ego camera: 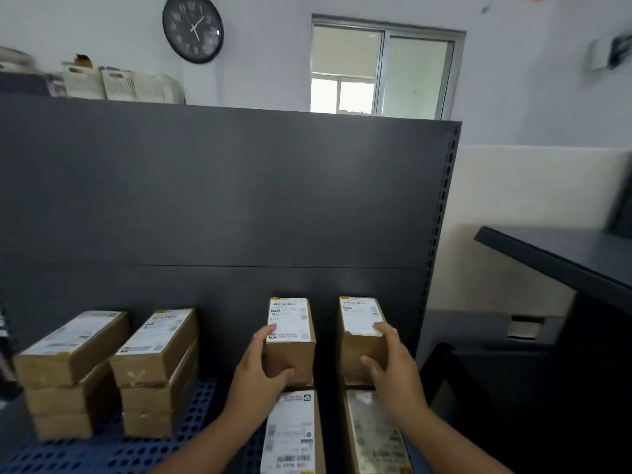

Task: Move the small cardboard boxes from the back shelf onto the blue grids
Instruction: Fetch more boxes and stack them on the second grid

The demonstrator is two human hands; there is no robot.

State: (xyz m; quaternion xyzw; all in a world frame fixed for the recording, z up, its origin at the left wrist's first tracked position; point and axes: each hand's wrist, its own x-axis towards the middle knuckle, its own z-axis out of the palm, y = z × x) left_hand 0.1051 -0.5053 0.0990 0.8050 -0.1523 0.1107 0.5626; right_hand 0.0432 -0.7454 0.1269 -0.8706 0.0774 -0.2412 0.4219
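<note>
Dark back panel (222, 200) walls off everything behind the boxes; no way through to the rear. Open air above all box tops, clear up to the panel's upper edge. Narrow dark gap between the two rear boxes, left one (290, 340) and right one (362, 336), each with a hand wrapped on its near end. A near box (294, 436) and its neighbour (376, 436) crowd the space just under the wrists. Left stacks (113, 374) stand close together, slim gap between. Bare blue grid (201, 405) lies between those stacks and the left forearm. Dark worktop (564, 261) juts in at right
</note>
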